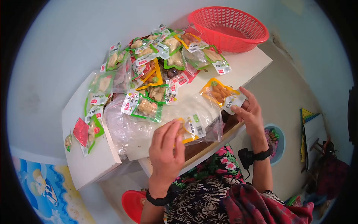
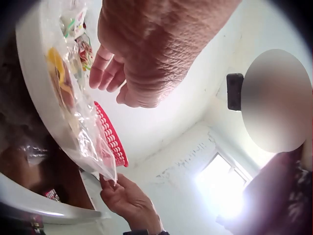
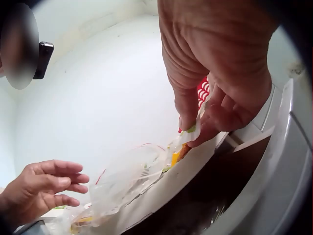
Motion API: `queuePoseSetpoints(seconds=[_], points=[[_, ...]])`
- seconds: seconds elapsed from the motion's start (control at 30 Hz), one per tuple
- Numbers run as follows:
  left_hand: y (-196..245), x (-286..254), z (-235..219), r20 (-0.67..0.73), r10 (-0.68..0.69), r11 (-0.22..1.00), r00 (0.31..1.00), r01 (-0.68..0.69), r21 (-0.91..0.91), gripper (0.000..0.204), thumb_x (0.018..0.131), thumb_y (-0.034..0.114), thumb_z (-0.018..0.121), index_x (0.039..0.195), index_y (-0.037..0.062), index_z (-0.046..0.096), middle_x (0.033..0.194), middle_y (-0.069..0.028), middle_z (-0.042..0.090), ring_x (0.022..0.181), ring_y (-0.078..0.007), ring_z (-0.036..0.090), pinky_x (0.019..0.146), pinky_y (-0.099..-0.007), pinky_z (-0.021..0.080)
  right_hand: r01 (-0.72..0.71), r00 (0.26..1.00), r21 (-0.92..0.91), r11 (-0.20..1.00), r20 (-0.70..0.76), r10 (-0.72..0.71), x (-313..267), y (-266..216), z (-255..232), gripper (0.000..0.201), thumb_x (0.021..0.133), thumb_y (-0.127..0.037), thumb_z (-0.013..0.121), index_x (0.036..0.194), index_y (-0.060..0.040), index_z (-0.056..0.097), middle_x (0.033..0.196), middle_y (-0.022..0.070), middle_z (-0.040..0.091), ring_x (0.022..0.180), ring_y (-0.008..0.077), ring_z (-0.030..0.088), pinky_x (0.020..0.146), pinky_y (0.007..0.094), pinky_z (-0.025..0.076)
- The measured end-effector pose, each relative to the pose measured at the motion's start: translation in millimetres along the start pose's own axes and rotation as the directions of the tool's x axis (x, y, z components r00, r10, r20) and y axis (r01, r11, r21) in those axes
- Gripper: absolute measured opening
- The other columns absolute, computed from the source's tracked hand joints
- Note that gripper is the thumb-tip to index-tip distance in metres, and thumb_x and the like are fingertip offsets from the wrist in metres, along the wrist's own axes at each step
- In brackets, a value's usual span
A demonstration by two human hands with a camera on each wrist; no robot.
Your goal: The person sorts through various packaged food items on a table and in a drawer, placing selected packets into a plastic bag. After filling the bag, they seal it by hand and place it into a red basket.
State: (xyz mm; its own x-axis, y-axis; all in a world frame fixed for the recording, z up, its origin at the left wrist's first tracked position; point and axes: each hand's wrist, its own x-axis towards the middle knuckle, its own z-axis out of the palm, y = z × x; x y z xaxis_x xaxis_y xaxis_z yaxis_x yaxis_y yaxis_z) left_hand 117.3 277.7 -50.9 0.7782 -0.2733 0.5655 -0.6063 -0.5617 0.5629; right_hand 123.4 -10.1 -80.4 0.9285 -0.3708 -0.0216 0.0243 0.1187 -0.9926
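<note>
I see a white table (image 1: 93,160) carrying snack packets (image 1: 149,63) edged in green, yellow and red, their labels white. At two o'clock sits a red lattice basket (image 1: 228,29). My right hand (image 1: 250,112) pinches a yellow-bordered packet (image 1: 220,94); the left hand (image 1: 167,147) touches another yellow-edged packet (image 1: 190,128) lying on a clear plastic bag (image 1: 126,128). Both wrists carry black bands. My clothing is floral, black and pink.

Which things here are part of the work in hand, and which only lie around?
In hand: right hand pinching yellow-edged snack packet; left hand over second packet in clear plastic bag.
Lying about: packet pile, red basket, red stool.
</note>
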Motion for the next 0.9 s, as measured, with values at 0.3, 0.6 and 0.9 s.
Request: queuePoseSetpoints(seconds=[0.3,0.6,0.9], points=[[45.6,37.3,51.8,0.082,0.082,0.984,0.993,-0.094,0.15,0.05,0.081,0.03,0.088,0.112,0.0009,0.062,0.093,-0.0114,0.059,0.083,-0.0296,0.061,0.071,-0.0411,0.051,0.044,0.979,0.314,0.949,-0.203,0.022,-2.2,31.6,7.9,0.064,0.09,-0.003,0.078,0.146,0.0051,0.047,0.1,0.0052,0.072,0.07,0.0046,0.056,0.056,0.0197,0.041],[35.5,36.1,85.6,0.117,0.022,0.977,0.993,-0.047,0.208,0.042,0.083,0.026,0.086,0.108,0.003,0.062,0.09,-0.0116,0.062,0.081,-0.029,0.063,0.073,-0.0419,0.052,-0.129,0.986,0.172,0.977,-0.084,0.145,0.1,17.3,10.1,0.038,0.098,-0.02,0.076,0.126,0.0009,0.064,0.102,0.0024,0.073,0.077,0.0054,0.065,0.059,0.0216,0.054],[13.7,18.8,61.4,0.245,-0.375,0.802,0.894,0.445,-0.397,0.012,0.1,0.011,0.07,0.103,-0.0002,0.068,0.091,-0.0017,0.069,0.079,-0.0072,0.062,0.07,-0.0259,0.05,0.009,0.988,0.384,0.923,-0.148,0.052,-15.8,9.8,-13.6,0.027,0.099,-0.014,0.072,0.123,-0.0019,0.067,0.1,0.0011,0.073,0.072,0.0043,0.063,0.055,0.0191,0.05]])
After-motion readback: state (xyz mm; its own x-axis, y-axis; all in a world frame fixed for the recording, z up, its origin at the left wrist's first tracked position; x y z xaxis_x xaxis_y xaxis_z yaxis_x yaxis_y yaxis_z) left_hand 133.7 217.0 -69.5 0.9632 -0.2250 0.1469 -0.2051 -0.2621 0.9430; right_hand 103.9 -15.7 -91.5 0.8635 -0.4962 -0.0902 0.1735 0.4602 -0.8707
